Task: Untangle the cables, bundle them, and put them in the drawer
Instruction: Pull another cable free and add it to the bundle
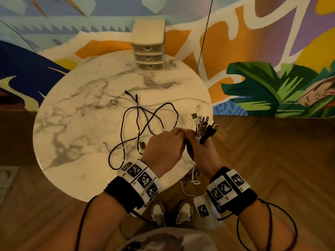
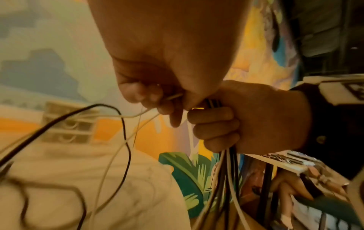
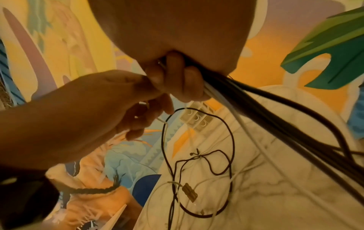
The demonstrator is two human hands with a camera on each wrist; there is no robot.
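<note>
**Both hands meet over a fistful of cables at the table's edge**

Head view: the right hand (image 1: pixel 203 151) is closed in a fist around a bundle of cables (image 1: pixel 204 131), whose plug ends fan out above its knuckles, black and white ones mixed. The left hand (image 1: pixel 166 144) touches the right at the fingertips, its fingers curled and pinching a thin white cable (image 1: pixel 183 132). Ahead and to the left of both hands, loose cables (image 1: pixel 143 124), dark and white, lie looped over one another on the round marble table (image 1: pixel 76 109). Well beyond the hands, at the far rim of the table, stands a small drawer unit (image 1: pixel 148 49) with three drawers, all closed. Below the right wrist, cable ends hang off the table edge toward the wooden floor (image 1: pixel 272 160).

Left wrist view: the left hand's fingertips (image 2: pixel 155 99) pinch the white cable (image 2: pixel 126 116), which trails away from the hand toward the table. Just beside it, the right hand (image 2: pixel 246 124) wraps all fingers round the bundle (image 2: pixel 229 179), whose strands hang down below the fist.

Right wrist view: the right hand's fingers (image 3: pixel 177 77) are curled tight over dark and white strands (image 3: pixel 265 115) running off to the right. The left hand (image 3: pixel 94 109) comes in from the left, fingers bent. Beneath both, the loose cables (image 3: pixel 197 171) lie on the table (image 3: pixel 275 194), and the drawer unit (image 3: pixel 197 118) shows beyond the fingers.
</note>
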